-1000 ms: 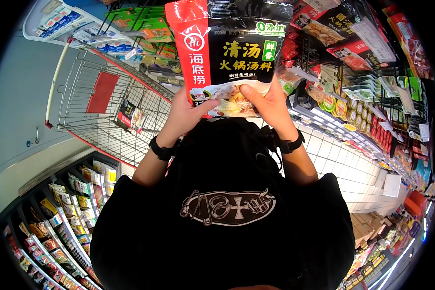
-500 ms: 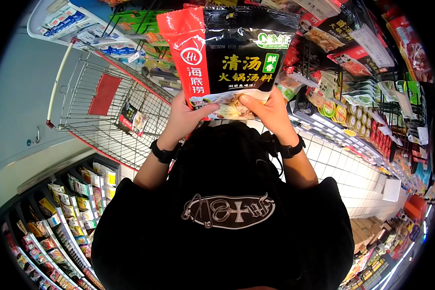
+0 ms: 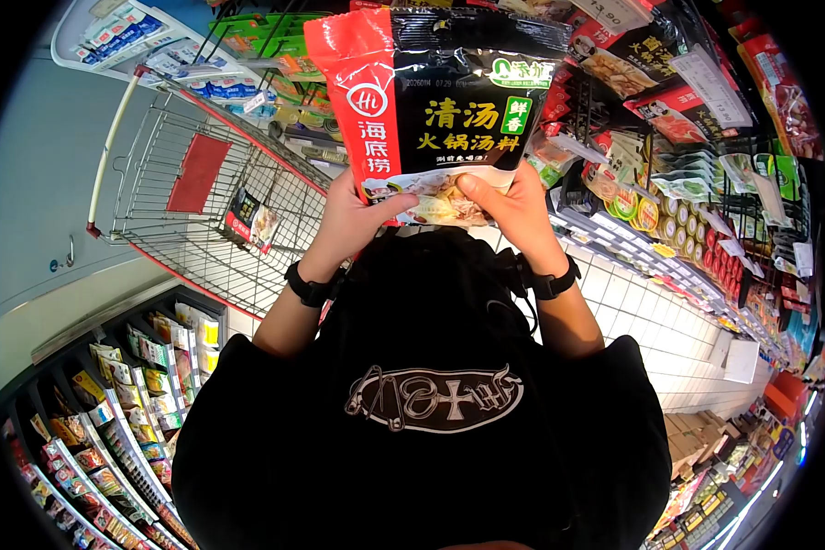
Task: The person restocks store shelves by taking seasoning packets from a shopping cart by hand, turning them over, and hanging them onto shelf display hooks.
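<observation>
Both hands grip a black and red packet of hot pot soup base (image 3: 467, 128), held up with its printed front facing me. My left hand (image 3: 356, 220) is closed on its lower left edge, thumb across the front. On the lower right edge, my right hand (image 3: 515, 213) is closed the same way, its thumb pressing the food picture. The other fingers of both hands are hidden behind the packet. A similar black and red packet (image 3: 252, 220) lies in the wire shopping cart (image 3: 147, 183) to the left.
Hanging packets (image 3: 687, 105) and price tags crowd the rack at the upper right. Cans and tubs (image 3: 646, 215) stand on shelves below it. Shelves of bagged goods (image 3: 128, 385) fill the lower left. Light floor tiles (image 3: 651, 321) run along the right, with cardboard boxes (image 3: 692, 440) farther down.
The soup base packet has shifted very slightly right and tilts a little differently, still gripped by both hands. The cart and its packet look the same.
</observation>
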Demonstrator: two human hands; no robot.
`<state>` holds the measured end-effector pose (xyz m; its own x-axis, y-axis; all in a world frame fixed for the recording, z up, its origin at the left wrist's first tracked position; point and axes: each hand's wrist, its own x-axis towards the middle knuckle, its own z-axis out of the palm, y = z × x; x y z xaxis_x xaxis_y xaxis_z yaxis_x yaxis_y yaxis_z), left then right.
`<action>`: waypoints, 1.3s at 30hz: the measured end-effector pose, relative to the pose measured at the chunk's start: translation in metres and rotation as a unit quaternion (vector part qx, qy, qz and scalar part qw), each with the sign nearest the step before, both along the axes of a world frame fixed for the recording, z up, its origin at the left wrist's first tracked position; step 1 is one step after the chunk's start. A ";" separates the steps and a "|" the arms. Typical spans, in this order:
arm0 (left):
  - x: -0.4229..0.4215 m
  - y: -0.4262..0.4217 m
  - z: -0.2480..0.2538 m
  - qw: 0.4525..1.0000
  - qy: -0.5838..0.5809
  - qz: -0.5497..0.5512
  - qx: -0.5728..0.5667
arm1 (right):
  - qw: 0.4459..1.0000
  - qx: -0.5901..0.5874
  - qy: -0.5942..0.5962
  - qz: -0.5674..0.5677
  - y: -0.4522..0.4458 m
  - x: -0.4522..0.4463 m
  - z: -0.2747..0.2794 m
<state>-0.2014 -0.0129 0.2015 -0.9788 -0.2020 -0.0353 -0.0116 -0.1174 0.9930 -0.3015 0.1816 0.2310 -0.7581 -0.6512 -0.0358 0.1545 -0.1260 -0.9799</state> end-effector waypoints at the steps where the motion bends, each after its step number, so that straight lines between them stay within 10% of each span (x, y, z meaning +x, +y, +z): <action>1: 0.000 0.000 0.000 1.000 -0.003 -0.001 -0.003 | 1.000 0.004 -0.001 0.001 0.000 0.000 0.000; 39: -0.001 0.009 0.016 0.997 -0.072 0.006 0.017 | 0.999 0.038 0.011 -0.002 0.006 -0.002 -0.011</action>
<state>-0.2028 -0.0044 0.2172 -0.9607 -0.2091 -0.1824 -0.1524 -0.1518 0.9766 -0.3036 0.1876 0.2204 -0.7623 -0.6435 -0.0689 0.1327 -0.0512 -0.9898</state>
